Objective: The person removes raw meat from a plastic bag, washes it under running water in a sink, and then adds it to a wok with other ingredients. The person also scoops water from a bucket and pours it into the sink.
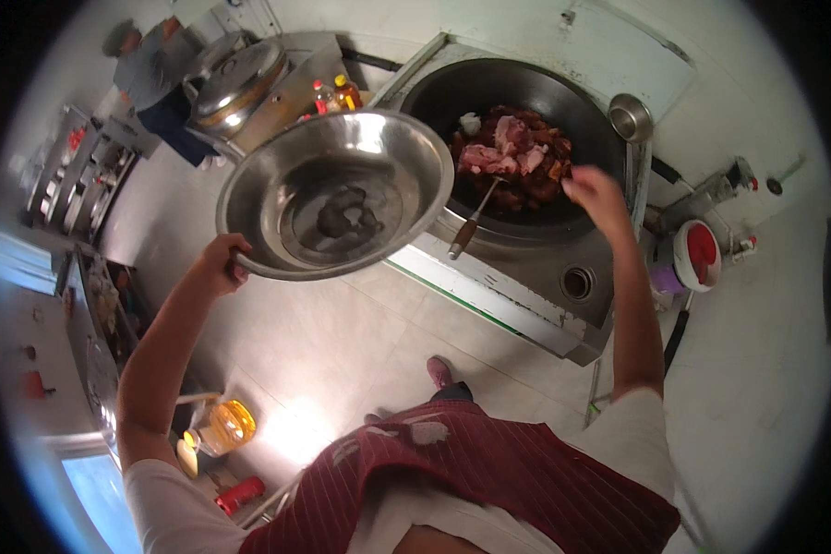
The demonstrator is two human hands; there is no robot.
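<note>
My left hand grips the rim of a wide stainless steel basin, held tilted to the left of the stove. Wet residue lies on the basin's bottom, with no food in it. A large dark wok is set into the stove. Inside it, pale pink raw meat pieces rest on darker reddish-brown pieces. A spatula or ladle with a wooden handle leans over the wok's near rim, its head hidden under the meat. Over the wok's right side is my right hand, motion-blurred, its fingers hard to make out.
A steel ladle sits at the wok's right rim. Bottles stand behind the basin, near a large lidded pot. Another person stands at the far left. A white bucket is right of the stove; an oil jug is lower left.
</note>
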